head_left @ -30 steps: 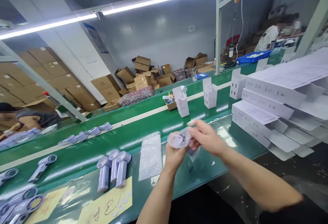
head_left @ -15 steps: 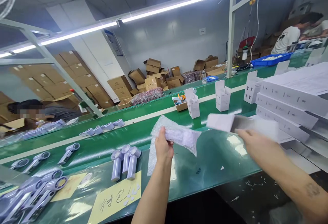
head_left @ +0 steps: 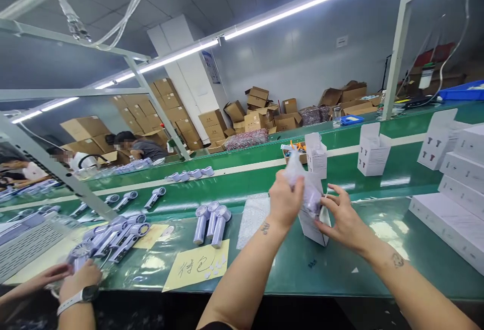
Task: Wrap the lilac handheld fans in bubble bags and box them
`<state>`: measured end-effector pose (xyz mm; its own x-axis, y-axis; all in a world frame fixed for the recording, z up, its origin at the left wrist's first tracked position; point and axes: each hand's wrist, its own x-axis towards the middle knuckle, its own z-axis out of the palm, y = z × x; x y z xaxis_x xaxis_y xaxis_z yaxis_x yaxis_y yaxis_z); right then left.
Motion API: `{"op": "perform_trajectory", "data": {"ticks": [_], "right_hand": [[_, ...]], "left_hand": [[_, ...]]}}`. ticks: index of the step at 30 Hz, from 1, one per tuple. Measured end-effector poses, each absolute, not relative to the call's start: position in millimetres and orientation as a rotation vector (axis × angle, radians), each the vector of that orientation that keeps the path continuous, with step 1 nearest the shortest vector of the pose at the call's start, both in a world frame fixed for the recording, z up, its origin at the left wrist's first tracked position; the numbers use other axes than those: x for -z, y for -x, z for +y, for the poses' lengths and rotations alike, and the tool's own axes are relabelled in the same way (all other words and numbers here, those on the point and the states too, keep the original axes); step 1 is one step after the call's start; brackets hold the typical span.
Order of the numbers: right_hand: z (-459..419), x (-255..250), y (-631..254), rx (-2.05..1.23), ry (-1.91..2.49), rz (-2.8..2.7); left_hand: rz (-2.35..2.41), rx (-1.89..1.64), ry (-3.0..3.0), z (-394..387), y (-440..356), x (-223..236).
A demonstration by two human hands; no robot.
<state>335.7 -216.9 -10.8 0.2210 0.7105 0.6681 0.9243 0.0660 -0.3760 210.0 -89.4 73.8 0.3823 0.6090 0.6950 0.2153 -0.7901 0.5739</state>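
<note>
My left hand (head_left: 284,202) is closed around a bubble-wrap bag (head_left: 311,198) with a pale lavender thing inside. The bag tilts down at the opening of a white carton (head_left: 313,230) standing on the green bench. At the carton's right side, my right hand (head_left: 343,220) grips its edge with thumb and fingers, some fingers raised. Flat bubble-wrap bags (head_left: 252,220) lie to the left of my left hand. Farther left stand several lavender handheld devices with round heads (head_left: 212,221), beside a yellow sheet with handwriting (head_left: 196,268).
White cartons (head_left: 374,153) stand open along the far side, and more are stacked (head_left: 449,214) at right. A co-worker's hands (head_left: 79,279) handle a lavender device at lower left, near a pile of devices (head_left: 117,239). A metal post (head_left: 397,48) rises at right.
My right hand has brought a carton from the right to the front of me. My left hand has lifted the bag and tipped it toward the carton. The view has turned left.
</note>
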Motion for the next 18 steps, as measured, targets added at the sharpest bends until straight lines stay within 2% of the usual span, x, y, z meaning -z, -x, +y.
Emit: {"op": "perform_trajectory", "data": {"ticks": [3,7,14,18], "right_hand": [[-215.1,21.9,-339.5,0.326,1.682,-1.508],[-215.2,28.3,-343.9,0.299,1.630,-1.495],[-214.9,43.1,-344.4,0.169,1.591,-1.472],[-206.3,40.7,-340.1,0.043,1.636,-1.477]], "left_hand": [[0.581,-1.374,-2.636,-105.2,-231.2,-73.3],[0.757,-1.291,-2.852,-113.8,-253.1,-68.9],[0.572,-0.752,-3.084,-121.7,-223.4,-38.2],[0.488,-0.901,-3.101,-120.5,-187.6,-28.2]]}}
